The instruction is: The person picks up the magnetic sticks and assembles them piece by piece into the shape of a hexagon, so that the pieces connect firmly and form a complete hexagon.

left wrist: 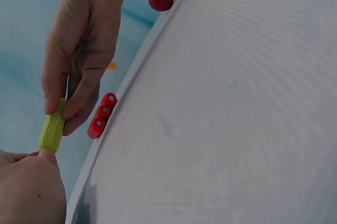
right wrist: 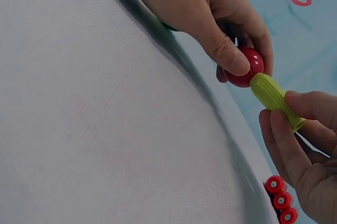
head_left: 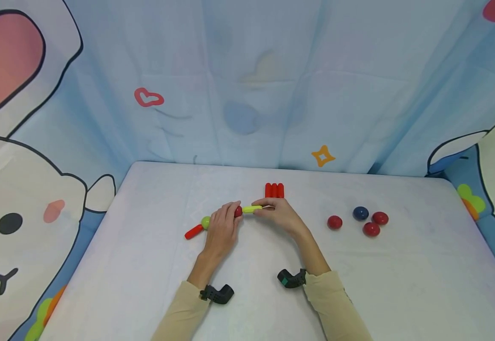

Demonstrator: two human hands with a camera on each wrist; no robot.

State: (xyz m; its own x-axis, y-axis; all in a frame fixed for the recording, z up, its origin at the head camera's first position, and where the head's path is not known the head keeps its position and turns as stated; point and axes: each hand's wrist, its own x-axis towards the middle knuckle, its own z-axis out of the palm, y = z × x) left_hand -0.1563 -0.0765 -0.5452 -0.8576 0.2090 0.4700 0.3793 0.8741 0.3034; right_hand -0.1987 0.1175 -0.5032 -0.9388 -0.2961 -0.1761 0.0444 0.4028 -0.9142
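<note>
The left hand pinches a red ball between thumb and fingers. A yellow-green ribbed stick touches that ball at one end, and the right hand pinches its other end. In the head view, a green ball with a red stick joined to it shows on the left side of the left hand; whatever lies beneath that palm is hidden. The left wrist view shows the right hand with thumb and fingertips round the yellow-green stick.
Three red sticks lie side by side just beyond the right hand. To the right on the white table are a red ball, a dark blue ball and two more red balls. A printed curtain hangs behind.
</note>
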